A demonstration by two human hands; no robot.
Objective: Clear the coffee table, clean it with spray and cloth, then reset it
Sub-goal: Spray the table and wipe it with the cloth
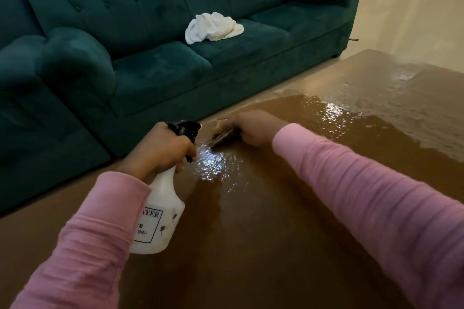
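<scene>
Bottle (160,213): white plastic, black trigger head, boxed label partly readable ("AYER", rest cut by a pink sleeve (95,233)). It's held tilted over the table's (276,246) near-left part, nozzle aimed right at a shiny wet patch. Left hand (160,150) grips the neck, fingers curled round it w/ one on the trigger. Right hand (253,128) is near the table's far edge, fingers clenched round a dark item (224,136) touching the wet top. Cloth (213,27), white and crumpled, lies on the sofa's (150,75) middle seat, well apart from the table.

Table top is brown, glossy, w/ more wet glare toward the far right. Sofa is teal, tufted; a 2nd teal seat (25,108) sits just beside it at left. Floor (414,7) is pale and reflective.

Dark item is blurred and half hidden by the hand, so can't tell what it is. Table's right side and the sofa's top are cut off by the frame.
</scene>
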